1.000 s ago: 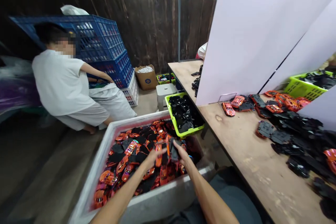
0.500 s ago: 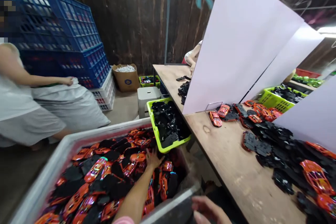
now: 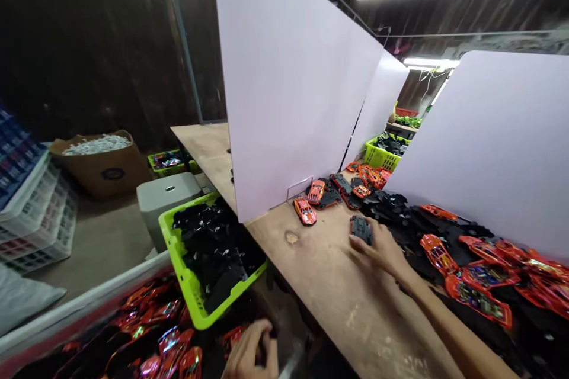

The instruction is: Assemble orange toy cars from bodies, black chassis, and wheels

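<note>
On the wooden table (image 3: 320, 254), my right hand (image 3: 384, 249) grips a toy car (image 3: 361, 228) with its dark underside facing up. The thumb is on the near side and the fingers on the far side. My left hand (image 3: 253, 352) is low in the picture, over the near edge of a large bin, its fingers bent and apart from the thumb. I see nothing in it. Shiny orange toy cars (image 3: 171, 343) fill the bin beneath. Beyond my right hand, black car bases (image 3: 384, 207) and orange car bodies (image 3: 438, 253) lie heaped.
A lime-green basket (image 3: 202, 320) of black parts stands between bin and table. White partition boards (image 3: 293, 83) rise from the table. Behind are a grey stool (image 3: 166, 192), a carton (image 3: 102, 172) and stacked white crates (image 3: 40, 219). Another green basket (image 3: 382, 157) is at the back.
The view has swung right. My left hand has come out of the pile of cars in the bin. My right hand has moved onto the table and taken hold of a toy car.
</note>
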Motion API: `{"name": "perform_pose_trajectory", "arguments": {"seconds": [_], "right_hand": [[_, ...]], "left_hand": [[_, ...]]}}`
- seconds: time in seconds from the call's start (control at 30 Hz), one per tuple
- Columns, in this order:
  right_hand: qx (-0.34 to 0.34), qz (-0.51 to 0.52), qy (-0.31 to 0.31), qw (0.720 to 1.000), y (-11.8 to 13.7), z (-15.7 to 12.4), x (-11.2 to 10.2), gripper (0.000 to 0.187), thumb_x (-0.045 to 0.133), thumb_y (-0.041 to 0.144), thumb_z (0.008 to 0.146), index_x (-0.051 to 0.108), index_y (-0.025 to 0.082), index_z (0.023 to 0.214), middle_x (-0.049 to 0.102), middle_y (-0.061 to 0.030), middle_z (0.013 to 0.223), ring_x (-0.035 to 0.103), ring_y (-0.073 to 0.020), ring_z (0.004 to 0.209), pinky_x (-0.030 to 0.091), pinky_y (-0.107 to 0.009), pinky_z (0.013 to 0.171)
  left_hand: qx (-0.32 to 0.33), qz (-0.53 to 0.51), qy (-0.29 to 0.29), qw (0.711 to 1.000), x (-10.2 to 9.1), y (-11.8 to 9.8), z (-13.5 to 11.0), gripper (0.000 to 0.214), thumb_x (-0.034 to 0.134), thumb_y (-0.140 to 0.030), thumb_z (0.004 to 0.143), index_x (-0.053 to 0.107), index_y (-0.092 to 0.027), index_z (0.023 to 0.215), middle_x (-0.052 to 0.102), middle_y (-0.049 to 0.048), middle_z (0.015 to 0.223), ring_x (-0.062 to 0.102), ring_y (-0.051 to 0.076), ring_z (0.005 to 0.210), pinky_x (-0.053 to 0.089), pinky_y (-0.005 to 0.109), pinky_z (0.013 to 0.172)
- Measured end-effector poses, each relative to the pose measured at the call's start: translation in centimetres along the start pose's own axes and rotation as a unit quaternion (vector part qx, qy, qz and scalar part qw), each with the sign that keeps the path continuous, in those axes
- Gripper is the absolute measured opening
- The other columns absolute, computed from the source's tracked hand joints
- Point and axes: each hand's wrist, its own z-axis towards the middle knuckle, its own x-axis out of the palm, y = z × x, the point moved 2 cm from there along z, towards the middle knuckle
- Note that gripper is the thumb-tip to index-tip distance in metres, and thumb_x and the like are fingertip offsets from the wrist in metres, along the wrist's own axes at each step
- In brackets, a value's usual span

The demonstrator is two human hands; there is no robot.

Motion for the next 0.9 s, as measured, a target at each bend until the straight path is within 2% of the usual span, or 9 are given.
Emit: {"name": "perform_pose_trajectory", "arguments": {"seconds": [0.07, 0.1, 0.2, 0.3, 0.4, 0.47, 0.53, 0.7, 0.9], "right_hand": [[-0.005, -0.077, 0.011, 0.997, 1.3, 1.7, 3.2, 0.062, 0.073, 0.041, 0.088, 0.055, 0.018, 0.143, 0.061, -0.0223, 0.126, 0.064, -0.0382, 0.113, 0.052, -0.050, 0.091], [-0.015, -0.087, 0.014, 0.996, 1.9, 2.2, 4.3, 0.059, 0.073, 0.035, 0.088, 0.056, 0.019, 0.142, 0.061, -0.0211, 0.125, 0.064, -0.0372, 0.113, 0.052, -0.048, 0.091], [-0.058, -0.066, 0.008, 0.996, 2.5, 4.4, 4.4, 0.049, 0.065, 0.029, 0.093, 0.058, 0.026, 0.141, 0.063, -0.0125, 0.117, 0.067, -0.0284, 0.105, 0.051, -0.040, 0.093], [-0.071, -0.052, -0.036, 0.995, 1.1, 9.6, 0.9, 0.057, 0.049, 0.029, 0.100, 0.041, 0.027, 0.157, 0.057, -0.0135, 0.128, 0.065, -0.0258, 0.112, 0.048, -0.038, 0.102], [-0.061, -0.050, -0.057, 0.995, -1.0, 16.4, -1.7, 0.065, 0.048, 0.026, 0.100, 0.031, 0.018, 0.162, 0.048, -0.0210, 0.142, 0.058, -0.0310, 0.127, 0.043, -0.042, 0.110], [-0.075, -0.050, -0.022, 0.996, -2.1, 19.7, -1.5, 0.065, 0.063, 0.029, 0.094, 0.044, 0.017, 0.155, 0.052, -0.0201, 0.139, 0.063, -0.0323, 0.120, 0.045, -0.042, 0.108], [-0.108, -0.049, 0.019, 0.993, -2.5, 20.9, 0.0, 0.060, 0.077, 0.033, 0.085, 0.060, 0.021, 0.142, 0.054, -0.0178, 0.140, 0.066, -0.0330, 0.114, 0.047, -0.044, 0.105], [-0.215, -0.029, 0.041, 0.975, -1.7, 17.0, 2.7, 0.028, 0.071, 0.027, 0.090, 0.073, 0.025, 0.118, 0.039, -0.0147, 0.159, 0.057, -0.0367, 0.132, 0.043, -0.052, 0.111], [-0.315, 0.061, 0.059, 0.945, -1.1, 7.8, 2.1, 0.047, 0.073, 0.019, 0.082, 0.069, 0.029, 0.128, 0.035, -0.0096, 0.163, 0.048, -0.0306, 0.145, 0.043, -0.042, 0.115]], "left_hand": [[0.097, -0.014, -0.084, 0.992, -0.4, -6.1, 6.8, 0.027, 0.055, -0.029, 0.097, 0.072, -0.026, 0.118, 0.077, 0.0082, 0.109, 0.073, 0.024, 0.100, 0.056, 0.034, 0.095], [0.125, -0.007, -0.087, 0.988, -0.2, -9.0, 10.8, 0.031, 0.055, -0.032, 0.098, 0.070, -0.023, 0.123, 0.074, 0.0112, 0.116, 0.070, 0.027, 0.109, 0.054, 0.038, 0.101], [0.128, 0.068, 0.006, 0.989, 2.9, -15.9, 22.1, 0.058, 0.066, -0.048, 0.093, 0.059, -0.026, 0.146, 0.057, 0.0186, 0.146, 0.058, 0.038, 0.131, 0.050, 0.051, 0.106], [0.106, 0.151, 0.129, 0.974, 8.2, -19.6, 28.1, 0.099, 0.081, -0.061, 0.077, 0.037, -0.033, 0.162, 0.030, 0.0246, 0.167, 0.034, 0.056, 0.147, 0.041, 0.070, 0.106], [0.089, 0.206, 0.134, 0.965, 12.5, -21.5, 29.3, 0.108, 0.080, -0.064, 0.077, 0.025, -0.035, 0.166, 0.025, 0.0275, 0.169, 0.030, 0.061, 0.146, 0.038, 0.075, 0.102], [0.084, 0.224, 0.104, 0.965, 14.1, -22.4, 29.3, 0.100, 0.072, -0.064, 0.086, 0.023, -0.033, 0.167, 0.039, 0.0283, 0.161, 0.040, 0.057, 0.140, 0.041, 0.071, 0.099], [0.086, 0.241, 0.087, 0.963, 14.9, -22.8, 29.2, 0.091, 0.064, -0.061, 0.092, 0.022, -0.032, 0.167, 0.052, 0.0266, 0.150, 0.049, 0.053, 0.132, 0.044, 0.066, 0.096], [0.138, 0.272, 0.082, 0.949, 14.1, -22.0, 27.9, 0.084, 0.065, -0.050, 0.095, 0.025, -0.032, 0.167, 0.056, 0.0231, 0.144, 0.048, 0.051, 0.130, 0.045, 0.065, 0.095], [0.196, 0.256, 0.131, 0.938, 9.1, -18.1, 21.9, 0.075, 0.065, -0.037, 0.095, 0.035, -0.035, 0.163, 0.051, 0.0160, 0.155, 0.039, 0.051, 0.139, 0.038, 0.073, 0.105]]}}
